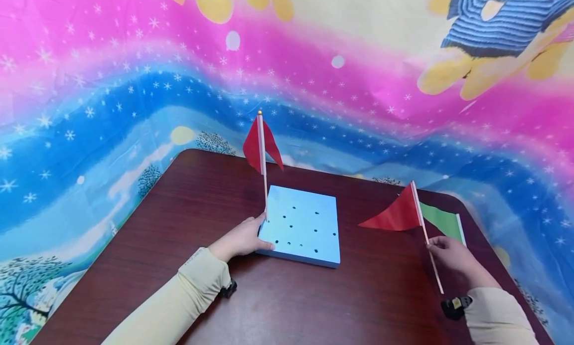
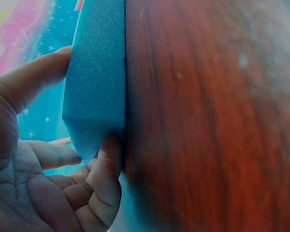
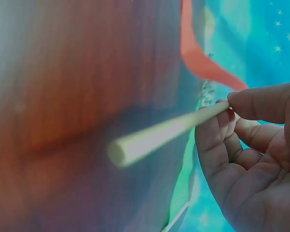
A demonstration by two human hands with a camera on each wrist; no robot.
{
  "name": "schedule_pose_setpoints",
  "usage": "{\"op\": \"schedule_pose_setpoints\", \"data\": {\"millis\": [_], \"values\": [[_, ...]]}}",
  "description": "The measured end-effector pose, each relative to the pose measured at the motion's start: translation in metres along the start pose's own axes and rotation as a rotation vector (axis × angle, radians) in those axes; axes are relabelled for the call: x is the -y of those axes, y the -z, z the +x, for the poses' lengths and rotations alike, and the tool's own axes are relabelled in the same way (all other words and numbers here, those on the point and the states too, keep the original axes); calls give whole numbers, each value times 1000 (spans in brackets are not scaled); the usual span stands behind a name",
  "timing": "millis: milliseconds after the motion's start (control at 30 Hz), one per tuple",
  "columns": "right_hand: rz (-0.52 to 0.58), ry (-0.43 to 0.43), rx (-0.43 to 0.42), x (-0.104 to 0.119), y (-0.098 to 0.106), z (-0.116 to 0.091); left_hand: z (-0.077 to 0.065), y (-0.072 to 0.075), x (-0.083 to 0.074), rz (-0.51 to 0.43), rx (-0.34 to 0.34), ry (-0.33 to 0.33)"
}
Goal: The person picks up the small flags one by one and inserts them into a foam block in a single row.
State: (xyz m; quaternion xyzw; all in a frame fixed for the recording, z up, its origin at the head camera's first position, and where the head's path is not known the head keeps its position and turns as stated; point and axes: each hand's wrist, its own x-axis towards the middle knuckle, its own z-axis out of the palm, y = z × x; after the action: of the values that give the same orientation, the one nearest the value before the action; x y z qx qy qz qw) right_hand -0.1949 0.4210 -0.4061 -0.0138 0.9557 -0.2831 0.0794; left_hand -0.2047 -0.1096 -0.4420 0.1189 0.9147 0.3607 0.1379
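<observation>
- Looks early in the work, going by the layout. Done: planted at the left edge of the blue board [image 1: 305, 219], one standing red flag [image 1: 253, 148]. Across the rest of the board, many bare holes [image 1: 316, 230].
- Left, as judged: held red flag [image 1: 410, 210], not yet seated in the board; also green flag [image 1: 441, 220], just beyond the right hand [image 1: 455, 260], near the right edge of the table [image 1: 367, 285]. Lying flat or propped: cannot tell.
- Location of held red flag: right of the board, well apart from it. Pinched by its stick [image 1: 435, 268] between thumb and fingers of the right hand, below the cloth [image 1: 394, 218].
- Long axis along the stick: slanted in the head view, from upper left at the cloth end to lower right at the bare end.
- Cloth fanned leftward, tapering to a point on the board's side. Bare end aimed toward the camera in the right wrist view. Touching the table or clear of it: cannot tell.
- Standing red flag: near upright, leaning slightly left toward the top in the head view.
- Left hand [image 1: 242, 237]: gripping the board at its near left corner.
</observation>
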Motion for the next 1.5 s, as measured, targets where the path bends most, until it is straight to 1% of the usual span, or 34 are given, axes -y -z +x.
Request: {"op": "schedule_pose_setpoints", "data": {"millis": [67,200,267,333,500,633,700,833,967,1067,1200,1367,1500], "values": [[36,9,7,6,0,1,1,0,0,-2,4,3],[155,6,6,18,-2,2,1,0,0,-1,2,4],[197,8,0,24,-3,2,1,0,0,-4,0,5],[199,10,-13,30,-4,3,1,0,1,-3,-2,3],[162,25,-50,43,-6,4,0,0,1,-1,0,4],[159,44,-92,60,-8,7,0,-1,0,-2,1,6],[164,49,-123,69,-10,9,0,0,0,0,1,7],[169,74,-222,85,-17,14,0,0,-1,-1,0,7],[215,100,-291,94,-25,18,0,-1,0,-5,0,10],[270,110,-312,100,-29,18,0,-1,0,-4,1,12],[301,142,-338,109,-33,18,-1,-1,-1,-10,2,15],[321,196,-353,123,-38,19,-1,-1,-1,-8,3,12],[330,223,-360,135,-44,21,-2,-2,-1,-13,-1,15]]}}
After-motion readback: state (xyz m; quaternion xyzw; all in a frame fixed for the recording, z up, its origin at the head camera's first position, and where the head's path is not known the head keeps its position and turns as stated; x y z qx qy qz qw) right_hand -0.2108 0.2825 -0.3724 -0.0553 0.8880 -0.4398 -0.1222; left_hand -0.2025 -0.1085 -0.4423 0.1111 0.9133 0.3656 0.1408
